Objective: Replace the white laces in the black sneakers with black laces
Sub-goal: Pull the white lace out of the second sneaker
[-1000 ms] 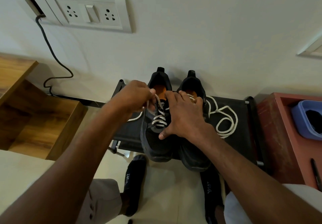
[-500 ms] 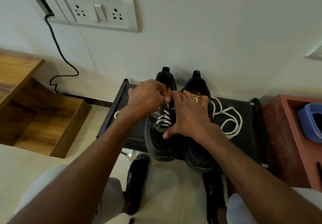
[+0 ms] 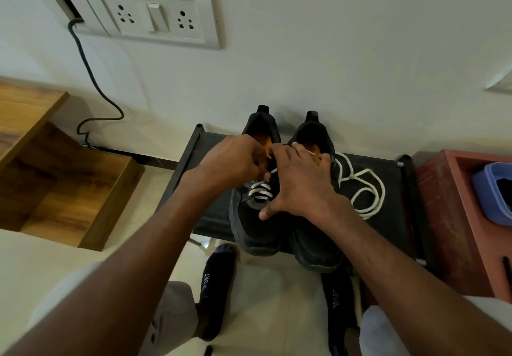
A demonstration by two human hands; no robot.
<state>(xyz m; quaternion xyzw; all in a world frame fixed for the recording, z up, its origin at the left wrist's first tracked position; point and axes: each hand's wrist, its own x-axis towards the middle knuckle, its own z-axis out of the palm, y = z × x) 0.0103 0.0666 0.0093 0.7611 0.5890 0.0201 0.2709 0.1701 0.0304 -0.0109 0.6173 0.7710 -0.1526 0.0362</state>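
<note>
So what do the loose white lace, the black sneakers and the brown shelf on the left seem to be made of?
Loose white lace: thick woven cord, probably cotton, matte and soft in its coils.
Black sneakers: matte fabric upper, likely knit or mesh, with darker rubbery soles.
Brown shelf: wood or wood-look laminate, with visible grain and slight sheen.

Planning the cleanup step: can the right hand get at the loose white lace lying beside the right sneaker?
Probably yes. The loose white lace lies uncovered on the black rack, just beside the right hand, which rests on the sneakers with nothing between.

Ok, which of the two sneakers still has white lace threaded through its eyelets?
The left sneaker: white lace crosses its eyelets under the left hand. The right sneaker shows none threaded; a loose lace lies beside it.
</note>
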